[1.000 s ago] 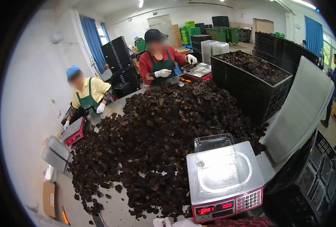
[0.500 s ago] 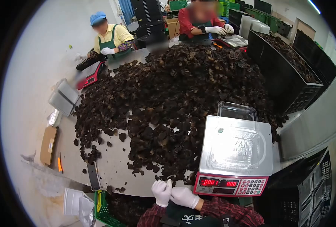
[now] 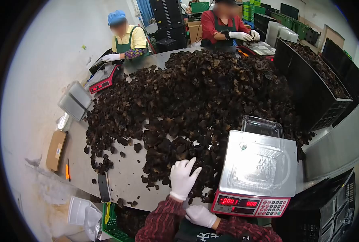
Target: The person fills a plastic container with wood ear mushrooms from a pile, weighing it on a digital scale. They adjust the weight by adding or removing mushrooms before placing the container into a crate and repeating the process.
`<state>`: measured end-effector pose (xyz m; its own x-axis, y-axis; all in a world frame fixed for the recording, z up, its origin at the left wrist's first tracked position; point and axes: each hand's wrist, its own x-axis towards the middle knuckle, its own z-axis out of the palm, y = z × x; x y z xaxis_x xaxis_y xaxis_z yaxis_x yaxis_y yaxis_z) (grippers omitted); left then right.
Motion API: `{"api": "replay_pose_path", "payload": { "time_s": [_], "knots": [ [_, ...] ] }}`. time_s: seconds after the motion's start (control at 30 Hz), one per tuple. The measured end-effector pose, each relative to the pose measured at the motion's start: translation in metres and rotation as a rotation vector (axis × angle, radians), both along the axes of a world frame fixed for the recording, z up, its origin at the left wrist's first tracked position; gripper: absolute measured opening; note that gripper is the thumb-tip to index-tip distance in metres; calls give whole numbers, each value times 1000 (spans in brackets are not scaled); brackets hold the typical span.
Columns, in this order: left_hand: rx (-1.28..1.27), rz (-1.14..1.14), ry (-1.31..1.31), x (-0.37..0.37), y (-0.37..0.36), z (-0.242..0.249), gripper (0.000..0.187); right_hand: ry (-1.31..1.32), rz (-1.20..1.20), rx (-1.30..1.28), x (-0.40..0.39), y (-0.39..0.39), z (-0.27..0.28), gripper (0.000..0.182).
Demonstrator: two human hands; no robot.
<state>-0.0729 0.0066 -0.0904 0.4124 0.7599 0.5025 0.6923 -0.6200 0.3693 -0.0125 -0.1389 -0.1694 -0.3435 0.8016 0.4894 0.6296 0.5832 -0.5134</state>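
My left hand (image 3: 182,177), in a white glove, reaches over the near edge of a heap of dark dried wood ear mushrooms (image 3: 212,88). Its fingers are spread, and I see nothing held in it. My right hand (image 3: 201,216), also gloved, rests close to my body at the table's front edge. Its fingers look curled in; the palm is hidden. Right of my hands stands a red digital scale (image 3: 250,203) with a metal pan. A clear plastic tray (image 3: 262,161) lies on the pan, and another clear container (image 3: 262,126) sits behind it.
Two people with white gloves work across the steel table (image 3: 127,165). A tall black crate (image 3: 308,84) of mushrooms stands at the right. On the left lie a phone (image 3: 104,187), an orange cutter (image 3: 67,170) and cardboard (image 3: 56,150). Below the edge is a green crate (image 3: 114,224).
My hands have parted: the left has moved forward over the mushrooms and opened, while the right stays near my body. The view has shifted slightly. The far-left person's arm has moved.
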Motion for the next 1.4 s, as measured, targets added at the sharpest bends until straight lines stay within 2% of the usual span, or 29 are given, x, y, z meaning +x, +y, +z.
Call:
{"api": "replay_pose_path", "payload": {
  "time_s": [0.07, 0.17, 0.3, 0.37, 0.43, 0.5, 0.57, 0.7, 0.77, 0.8, 0.83, 0.9, 0.93, 1.0, 1.07, 1.17, 1.23, 1.3, 1.37, 1.4],
  "knots": [
    [-22, -9, 182, 12, 16, -9, 29, -2, 6, 5, -1, 0, -4, 18],
    [-15, -63, 92, 17, 25, -24, 21, 7, 5, 6, 1, 3, -2, 18],
    [-136, -26, -372, 1, 31, -12, 14, 18, 27, -17, 1, 2, -1, 16],
    [-660, 55, -706, -11, 29, -4, 16, 51, 40, -24, 0, 0, -4, 14],
    [-861, -24, -1053, -21, 24, 19, 25, 73, 46, -26, -1, 1, -6, 13],
    [-883, -26, -1149, -45, 18, 22, 29, 59, 44, -37, -1, 2, -6, 13],
    [-813, 103, -1083, -80, 6, 21, 27, 81, 29, -36, -1, 3, -4, 18],
    [-677, 362, -761, -172, -31, 11, 26, 81, 15, -4, -2, 2, -6, 14],
    [-327, 489, 1, -216, -49, -2, 30, 72, 15, -5, -1, 2, -6, 14],
    [-333, 687, 470, -207, -61, 17, 35, 60, 10, -4, -1, 2, -6, 14],
    [-331, 695, 466, -207, -64, 11, 35, 59, 18, 1, -2, 1, -5, 14],
    [-144, 480, 288, -206, -61, -6, 37, 75, 13, 1, -1, 3, -2, 15],
    [-137, 415, 202, -178, -56, 1, 37, 54, 12, 7, 0, 3, -2, 16],
    [-89, 141, 83, -120, -36, 15, 33, 44, 20, 2, 0, 3, -2, 16],
    [-34, 8, 8, -76, -12, 12, 31, 33, 9, -17, 0, 4, -1, 16],
    [81, 24, 29, -33, 29, 2, 39, 41, 6, 10, 1, 4, 2, 17],
    [-32, 63, 224, -22, 51, -14, 29, 23, -4, 18, -1, 3, 3, 17],
    [-11, 58, 182, -24, 60, -17, 21, 0, -25, 28, 2, 5, 4, 18],
    [47, 9, -63, -35, 58, -5, 16, 45, -29, 22, -1, 4, 3, 19],
    [-4, 22, -199, -44, 55, 1, 17, 51, -33, 9, -2, 3, 3, 19]
  ]
}}
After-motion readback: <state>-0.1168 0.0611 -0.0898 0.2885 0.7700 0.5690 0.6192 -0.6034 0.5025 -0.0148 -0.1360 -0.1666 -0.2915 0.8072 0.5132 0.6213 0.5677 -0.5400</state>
